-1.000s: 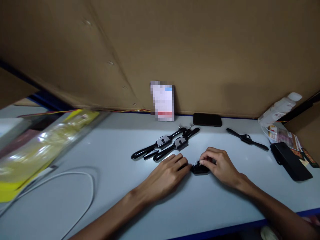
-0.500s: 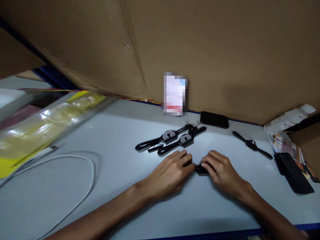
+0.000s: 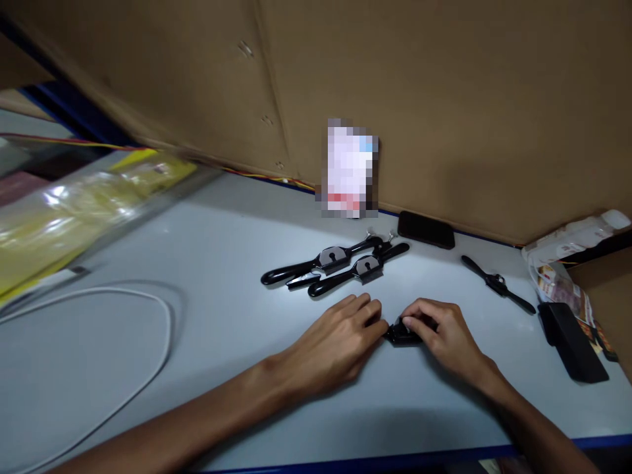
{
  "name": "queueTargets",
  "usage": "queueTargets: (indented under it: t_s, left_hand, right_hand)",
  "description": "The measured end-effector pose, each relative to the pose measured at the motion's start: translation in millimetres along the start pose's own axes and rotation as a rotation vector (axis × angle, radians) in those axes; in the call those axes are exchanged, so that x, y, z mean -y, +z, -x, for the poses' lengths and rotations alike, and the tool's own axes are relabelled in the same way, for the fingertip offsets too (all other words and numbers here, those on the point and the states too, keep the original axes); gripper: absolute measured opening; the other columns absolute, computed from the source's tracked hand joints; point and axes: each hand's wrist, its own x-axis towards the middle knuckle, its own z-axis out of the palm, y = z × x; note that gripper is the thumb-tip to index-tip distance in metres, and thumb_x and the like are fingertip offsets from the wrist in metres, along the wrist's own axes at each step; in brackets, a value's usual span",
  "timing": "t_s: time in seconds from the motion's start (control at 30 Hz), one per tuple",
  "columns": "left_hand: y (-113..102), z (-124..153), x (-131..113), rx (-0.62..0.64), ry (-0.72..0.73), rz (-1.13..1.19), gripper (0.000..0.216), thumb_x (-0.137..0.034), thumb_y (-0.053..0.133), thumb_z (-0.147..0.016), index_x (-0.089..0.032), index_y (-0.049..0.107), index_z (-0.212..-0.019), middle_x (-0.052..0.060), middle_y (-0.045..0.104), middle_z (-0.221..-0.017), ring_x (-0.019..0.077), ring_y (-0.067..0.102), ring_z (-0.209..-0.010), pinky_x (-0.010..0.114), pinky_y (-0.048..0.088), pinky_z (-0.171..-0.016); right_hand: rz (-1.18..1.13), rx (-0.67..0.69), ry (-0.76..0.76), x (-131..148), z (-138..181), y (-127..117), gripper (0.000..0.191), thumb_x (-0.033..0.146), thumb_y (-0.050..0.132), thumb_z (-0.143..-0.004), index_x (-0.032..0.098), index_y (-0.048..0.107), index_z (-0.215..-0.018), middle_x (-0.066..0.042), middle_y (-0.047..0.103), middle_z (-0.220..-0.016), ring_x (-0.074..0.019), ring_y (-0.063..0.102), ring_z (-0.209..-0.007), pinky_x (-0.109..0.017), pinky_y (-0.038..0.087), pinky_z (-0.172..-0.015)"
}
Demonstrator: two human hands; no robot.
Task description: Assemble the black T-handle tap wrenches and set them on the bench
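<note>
A small black watch body [image 3: 401, 333] lies on the white table [image 3: 237, 263] between my two hands. My right hand [image 3: 442, 332] pinches it from the right with curled fingers. My left hand [image 3: 340, 339] presses against its left side, fingers bent and close together. Just beyond my hands lie two black watches with straps [image 3: 336, 263], side by side. Another black watch [image 3: 498, 284] lies further right.
A dark phone [image 3: 425, 230] and a blurred card [image 3: 349, 168] rest by the cardboard back wall [image 3: 419, 99]. A black case [image 3: 570, 339], printed packets and a white bottle [image 3: 577, 237] sit far right. A white cable [image 3: 123, 309] loops at left beside a yellow plastic pack [image 3: 74, 210].
The view has swung slightly left and down. Both hands stay on the small black watch body with only slight finger shifts.
</note>
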Motion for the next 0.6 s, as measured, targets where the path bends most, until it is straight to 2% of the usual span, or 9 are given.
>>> queueTargets:
  t_s: [0.17, 0.43, 0.6]
  left_hand:
    - [2.5, 1.6, -0.3, 0.001, 0.003, -0.002, 0.019, -0.006, 0.049, -0.093, -0.015, 0.066, -0.095, 0.008, 0.060, -0.090, 0.0221, 0.052, -0.080, 0.035, 0.047, -0.071]
    - [4.8, 3.8, 0.7, 0.013, 0.034, -0.035, 0.024, 0.001, 0.052, -0.081, -0.015, 0.063, -0.096, 0.008, 0.059, -0.092, 0.0235, 0.053, -0.082, 0.036, 0.045, -0.072]
    - [5.1, 2.8, -0.9, 0.020, 0.016, -0.022, 0.019, -0.003, 0.051, -0.087, -0.015, 0.063, -0.095, 0.008, 0.059, -0.092, 0.0236, 0.053, -0.082, 0.036, 0.047, -0.072]
  right_hand:
    - [0.187, -0.049, -0.166, -1.3, 7.1, -0.2, 0.020, 0.020, 0.051, -0.099, 0.021, 0.062, -0.083, -0.003, 0.066, -0.080, -0.0171, 0.061, -0.075, -0.030, 0.047, -0.072]
    - [0.209, -0.046, 0.007, -1.0, 3.9, 6.1, 0.018, 0.021, 0.052, -0.098, 0.022, 0.055, -0.081, -0.001, 0.065, -0.078, -0.0162, 0.058, -0.069, -0.029, 0.044, -0.067]
    - [0.307, -0.082, -0.056, -2.8, 6.7, 7.7, 0.021, 0.022, 0.048, -0.101, 0.022, 0.053, -0.081, -0.002, 0.064, -0.079, -0.0174, 0.059, -0.071, -0.030, 0.044, -0.068]
